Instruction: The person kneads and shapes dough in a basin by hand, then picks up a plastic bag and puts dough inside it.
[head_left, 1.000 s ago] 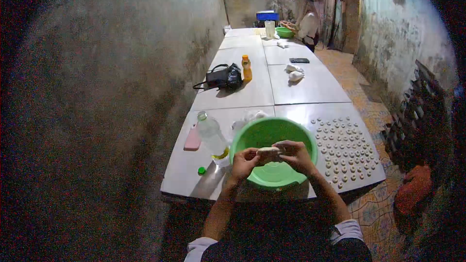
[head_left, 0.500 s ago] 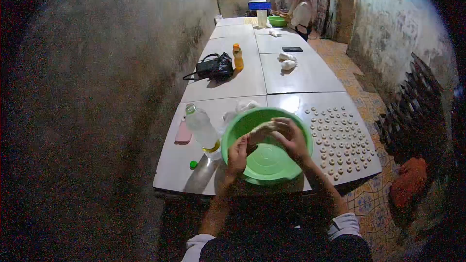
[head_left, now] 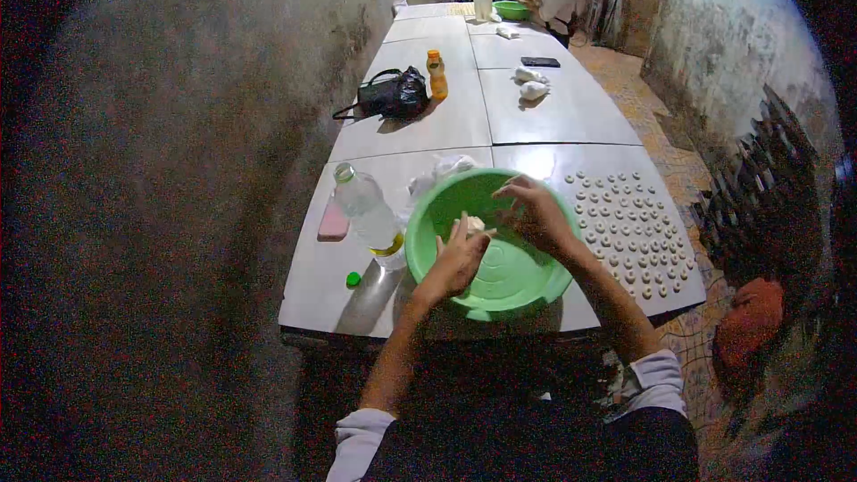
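My left hand (head_left: 458, 261) is over a green basin (head_left: 500, 296), its fingers closed round a small lump of pale dough (head_left: 476, 225). To the right, above the basin's far right part, my right hand (head_left: 538, 217) is raised with bent fingers apart and nothing plainly held. The basin's bottom shows bare below the hands. Beside the basin on the right, many small pale dough rings (head_left: 628, 225) lie in rows on the white table. Left of it stands a clear uncapped bottle (head_left: 364, 207), with its green cap (head_left: 353, 279) in front.
A pink box-like item (head_left: 334, 221) lies near the left edge. Farther back are a black bag (head_left: 395, 96), an orange-juice bottle (head_left: 436, 76), white wrapped bundles (head_left: 533, 89) and a dark phone (head_left: 540, 62). A person (head_left: 559, 2) stands by another green basin (head_left: 512, 10) at the far end.
The dough stretched between both hands is now a lump in my left hand. My right hand has come away from it, fingers spread. The view has tilted down slightly.
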### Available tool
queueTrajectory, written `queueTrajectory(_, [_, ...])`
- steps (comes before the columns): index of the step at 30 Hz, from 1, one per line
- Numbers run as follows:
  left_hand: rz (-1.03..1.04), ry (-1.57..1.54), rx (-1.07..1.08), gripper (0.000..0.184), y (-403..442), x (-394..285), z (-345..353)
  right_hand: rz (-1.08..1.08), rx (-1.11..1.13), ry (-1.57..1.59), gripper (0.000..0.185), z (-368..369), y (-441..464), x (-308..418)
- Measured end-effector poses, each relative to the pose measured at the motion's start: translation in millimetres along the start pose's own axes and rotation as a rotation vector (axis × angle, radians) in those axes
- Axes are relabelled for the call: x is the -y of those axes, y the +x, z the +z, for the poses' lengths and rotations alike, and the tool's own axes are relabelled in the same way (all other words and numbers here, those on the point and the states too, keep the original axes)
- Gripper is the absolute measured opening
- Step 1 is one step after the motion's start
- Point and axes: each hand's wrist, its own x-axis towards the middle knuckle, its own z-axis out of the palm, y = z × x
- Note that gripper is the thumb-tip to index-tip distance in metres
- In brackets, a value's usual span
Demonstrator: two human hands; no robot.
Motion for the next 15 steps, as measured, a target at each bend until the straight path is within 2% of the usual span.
queueTrajectory(2, [-0.044, 0.019, -0.036, 0.041, 0.0, -4.5, -6.7, 0.182, 0.224, 0.034, 0.03, 6.6, 3.1, -13.8])
queueTrajectory(3, [-0.055, 0.016, -0.108, 0.037, 0.3, -6.6, -13.0, 0.18, 0.224, 0.039, 0.03, 14.2, 2.9, -23.6])
queueTrajectory(5, [-0.043, 0.086, -0.239, 0.032, 2.2, 2.4, -18.0, 0.049, 0.377, 0.008, 0.043, 37.0, 3.9, -51.6])
queueTrajectory(7, [-0.048, 0.094, -0.276, 0.033, -4.2, 16.3, -16.5, -0.138, 0.568, -0.073, 0.062, 76.3, 0.4, -85.2])
queueTrajectory(8, [-0.049, 0.097, -0.315, 0.034, -7.5, 25.9, -13.2, -0.031, 0.721, -0.095, 0.067, 97.7, -2.9, -82.5])
queueTrajectory(9, [-0.005, 0.053, -0.355, 0.035, -9.2, 49.0, 2.0, -0.118, 0.917, -0.226, 0.069, 104.6, -4.5, -74.7])
queueTrajectory(10, [-0.06, 0.107, -0.311, 0.038, -16.0, 39.5, -2.1, -0.254, 0.783, 0.051, 0.055, 146.2, -29.2, -115.1])
queueTrajectory(11, [-0.124, 0.172, -0.26, 0.041, -19.5, 29.7, -6.4, -0.471, 0.626, -0.042, 0.036, 132.1, -26.4, -90.4])
queueTrajectory(12, [-0.192, 0.235, -0.206, 0.044, -21.9, 24.2, -7.4, -0.475, 0.631, -0.045, 0.036, 141.9, -28.3, -90.6])
queueTrajectory(14, [-0.184, 0.27, -0.219, 0.047, -21.7, 27.1, -5.3, 0.07, 0.616, 0.104, 0.026, 165.7, -34.4, -97.6])
queueTrajectory(15, [-0.173, 0.313, -0.227, 0.051, -22.1, 29.6, -6.1, -0.043, 0.493, 0.05, 0.025, 178.2, -31.6, -104.1])
